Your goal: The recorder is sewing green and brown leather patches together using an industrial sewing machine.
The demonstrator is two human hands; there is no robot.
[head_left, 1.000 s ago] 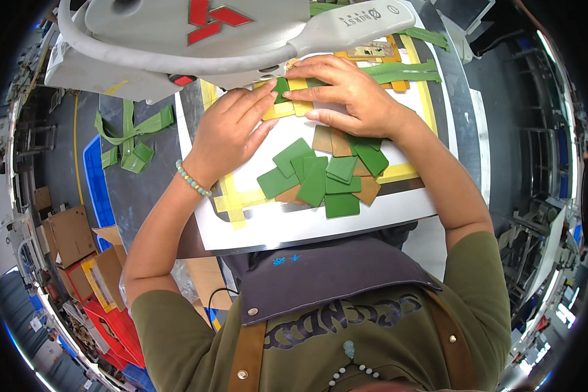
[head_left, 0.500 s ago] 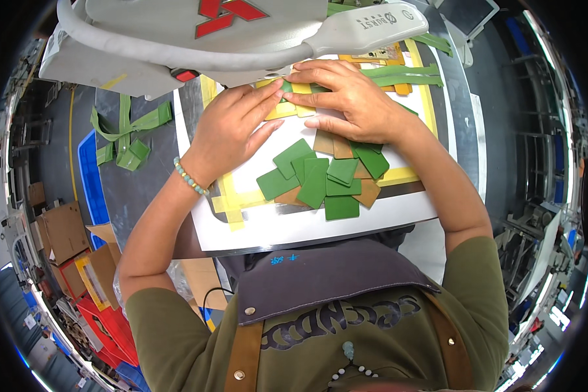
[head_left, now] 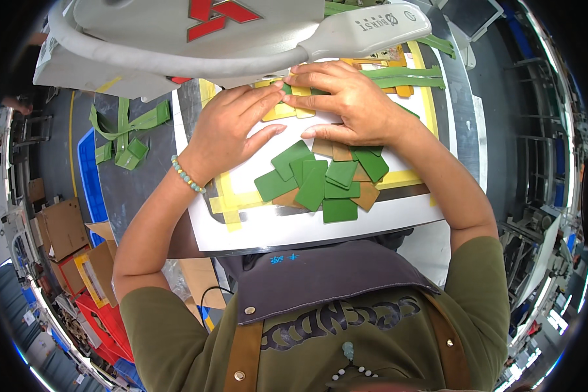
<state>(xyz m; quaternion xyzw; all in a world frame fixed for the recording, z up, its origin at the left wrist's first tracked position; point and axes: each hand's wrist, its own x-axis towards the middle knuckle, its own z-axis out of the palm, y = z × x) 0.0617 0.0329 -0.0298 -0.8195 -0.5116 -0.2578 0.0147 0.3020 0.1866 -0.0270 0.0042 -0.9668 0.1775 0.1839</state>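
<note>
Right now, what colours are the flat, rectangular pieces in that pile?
The flat, rectangular pieces are green and brown, best seen in the head view.

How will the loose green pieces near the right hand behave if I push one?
The green pieces are probably fairly stiff, since they show flat faces and straight edges. They look thin, so each is likely light. Because they overlap one another and the brown pieces, pushing one may well drag neighbours along.

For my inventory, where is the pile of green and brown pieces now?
In the head view, the pile lies slightly right of centre, just below the right hand.
</note>
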